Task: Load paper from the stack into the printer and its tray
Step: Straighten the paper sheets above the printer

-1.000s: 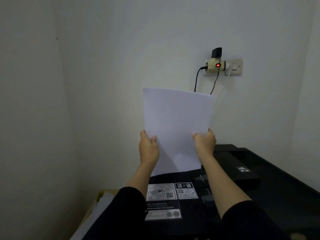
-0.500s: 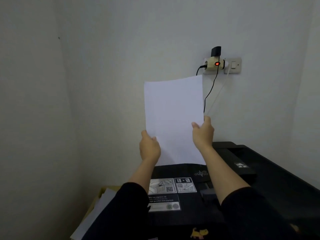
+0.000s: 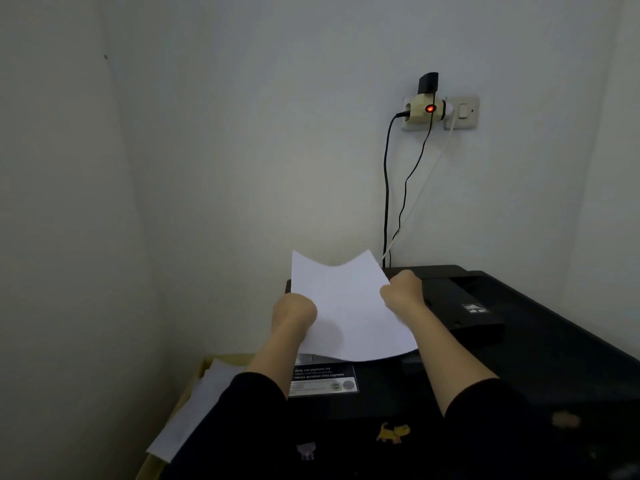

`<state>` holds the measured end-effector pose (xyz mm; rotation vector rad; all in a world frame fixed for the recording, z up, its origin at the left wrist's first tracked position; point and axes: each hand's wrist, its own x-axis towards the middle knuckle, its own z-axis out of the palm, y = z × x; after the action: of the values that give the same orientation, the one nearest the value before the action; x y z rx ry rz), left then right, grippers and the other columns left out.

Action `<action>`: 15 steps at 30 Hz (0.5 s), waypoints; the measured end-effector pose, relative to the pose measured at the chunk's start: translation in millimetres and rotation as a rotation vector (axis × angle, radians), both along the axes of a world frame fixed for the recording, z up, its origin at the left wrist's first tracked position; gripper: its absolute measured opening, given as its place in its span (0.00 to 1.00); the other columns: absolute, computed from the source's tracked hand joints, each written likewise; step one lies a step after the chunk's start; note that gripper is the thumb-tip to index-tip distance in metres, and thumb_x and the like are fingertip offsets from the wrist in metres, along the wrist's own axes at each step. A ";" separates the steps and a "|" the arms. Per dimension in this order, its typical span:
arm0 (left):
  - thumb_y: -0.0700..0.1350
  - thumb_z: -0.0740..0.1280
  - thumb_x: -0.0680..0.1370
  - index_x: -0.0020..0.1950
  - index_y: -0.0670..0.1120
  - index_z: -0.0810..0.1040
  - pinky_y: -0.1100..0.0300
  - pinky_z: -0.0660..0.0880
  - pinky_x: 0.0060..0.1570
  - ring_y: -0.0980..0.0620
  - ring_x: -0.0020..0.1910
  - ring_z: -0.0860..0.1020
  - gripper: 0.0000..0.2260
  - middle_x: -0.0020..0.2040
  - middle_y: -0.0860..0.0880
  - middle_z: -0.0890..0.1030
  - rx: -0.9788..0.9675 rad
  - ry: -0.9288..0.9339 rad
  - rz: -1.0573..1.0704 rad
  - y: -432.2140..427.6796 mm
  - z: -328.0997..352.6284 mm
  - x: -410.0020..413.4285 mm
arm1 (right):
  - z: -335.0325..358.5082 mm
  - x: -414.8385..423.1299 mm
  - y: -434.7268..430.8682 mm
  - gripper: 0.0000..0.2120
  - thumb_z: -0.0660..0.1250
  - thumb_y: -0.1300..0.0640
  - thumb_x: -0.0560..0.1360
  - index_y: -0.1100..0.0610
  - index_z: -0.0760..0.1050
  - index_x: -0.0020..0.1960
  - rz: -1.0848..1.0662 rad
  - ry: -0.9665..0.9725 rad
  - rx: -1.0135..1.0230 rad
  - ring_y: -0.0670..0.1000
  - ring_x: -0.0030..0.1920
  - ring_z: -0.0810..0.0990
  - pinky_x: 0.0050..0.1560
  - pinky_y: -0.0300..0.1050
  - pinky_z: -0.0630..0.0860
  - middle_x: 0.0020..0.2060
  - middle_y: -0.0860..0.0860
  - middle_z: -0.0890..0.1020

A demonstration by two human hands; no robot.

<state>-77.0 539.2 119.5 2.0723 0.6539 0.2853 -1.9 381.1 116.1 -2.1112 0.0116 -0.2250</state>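
I hold white paper by both side edges over the back of the black printer. My left hand grips its left edge and my right hand its right edge. The sheet tilts back toward the wall and bows, its far edge dipping in the middle. Its far end sits near the printer's rear top edge. A stack of white paper lies in a yellowish box at the lower left.
The printer stands in a corner, with walls close on the left and behind. A wall socket with an adapter and a red light hangs above, and cables run down behind the printer. Small stickers are on the printer front.
The paper was held upright and high in front of the wall; both hands have brought it down and tipped it back over the printer's rear.
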 end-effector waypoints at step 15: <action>0.50 0.57 0.78 0.74 0.37 0.59 0.36 0.64 0.66 0.34 0.72 0.60 0.28 0.74 0.36 0.61 0.876 0.400 0.075 -17.9 -8.7 -1.2 | -19.3 -17.2 5.6 0.16 0.58 0.64 0.75 0.55 0.59 0.32 -0.011 0.016 -0.325 0.55 0.49 0.72 0.47 0.48 0.66 0.43 0.55 0.72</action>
<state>-78.2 521.3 110.8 2.9924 0.9596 0.2171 -19.1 386.7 96.8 -2.4369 -0.0040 -0.2290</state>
